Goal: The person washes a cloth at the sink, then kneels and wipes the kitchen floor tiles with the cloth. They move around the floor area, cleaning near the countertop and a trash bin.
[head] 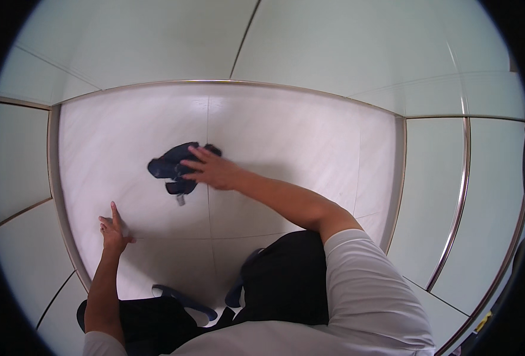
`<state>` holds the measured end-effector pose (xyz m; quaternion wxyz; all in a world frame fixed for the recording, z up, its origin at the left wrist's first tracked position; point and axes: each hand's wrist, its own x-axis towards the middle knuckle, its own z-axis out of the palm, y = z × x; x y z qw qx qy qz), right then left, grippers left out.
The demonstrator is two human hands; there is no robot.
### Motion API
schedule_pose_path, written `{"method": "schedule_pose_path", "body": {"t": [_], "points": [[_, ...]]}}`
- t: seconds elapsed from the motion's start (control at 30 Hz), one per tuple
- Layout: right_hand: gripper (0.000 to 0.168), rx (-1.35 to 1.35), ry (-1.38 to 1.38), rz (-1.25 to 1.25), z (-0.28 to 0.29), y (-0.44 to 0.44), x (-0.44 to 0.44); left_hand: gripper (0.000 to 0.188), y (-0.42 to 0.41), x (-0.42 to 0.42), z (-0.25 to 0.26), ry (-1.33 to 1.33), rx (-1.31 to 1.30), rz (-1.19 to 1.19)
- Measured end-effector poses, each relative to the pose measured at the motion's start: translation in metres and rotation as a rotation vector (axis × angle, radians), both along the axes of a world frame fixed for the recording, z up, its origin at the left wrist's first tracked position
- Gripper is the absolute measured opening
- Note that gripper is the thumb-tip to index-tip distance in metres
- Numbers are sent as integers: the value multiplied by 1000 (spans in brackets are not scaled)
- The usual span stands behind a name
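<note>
A crumpled piece of dark navy fabric (166, 165) lies on the pale tiled floor (262, 213) in front of me, with a small grey tag-like piece (181, 200) at its lower edge. Over its right side spreads my right hand (213, 169), fingers apart and slightly blurred; whether it touches the fabric I cannot tell. Part of the fabric is hidden beneath that hand. To the lower left, my left hand (113, 231) is held with the index finger extended and the thumb out, holding nothing.
Pale glossy cabinet panels (333, 49) rise at the front, with more at the left (19, 160) and right (436, 178). My knees in black trousers (289, 280) and slippered feet (187, 302) are close below. A yellow item (484, 321) shows at the far lower right.
</note>
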<state>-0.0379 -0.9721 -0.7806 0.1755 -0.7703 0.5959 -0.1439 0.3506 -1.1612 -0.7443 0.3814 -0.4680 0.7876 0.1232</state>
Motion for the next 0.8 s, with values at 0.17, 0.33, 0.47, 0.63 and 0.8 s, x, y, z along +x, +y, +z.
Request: {"method": "schedule_pose_path", "body": {"t": [0.17, 0.33, 0.47, 0.63, 0.8], "points": [[42, 10, 114, -600, -21, 114, -131, 150, -5, 3, 0, -28, -22, -51], [45, 309, 269, -1542, -8, 331, -189, 148, -4, -4, 1, -16, 2, -25], [48, 652, 183, -2073, -2, 462, -124, 147, -3, -2, 5, -11, 9, 5], [48, 411, 113, -2070, -19, 456, -111, 147, 2, -8, 5, -41, -2, -20], [37, 97, 146, -1454, -8, 231, -218, 147, 2, -10, 6, -42, -2, -46]]}}
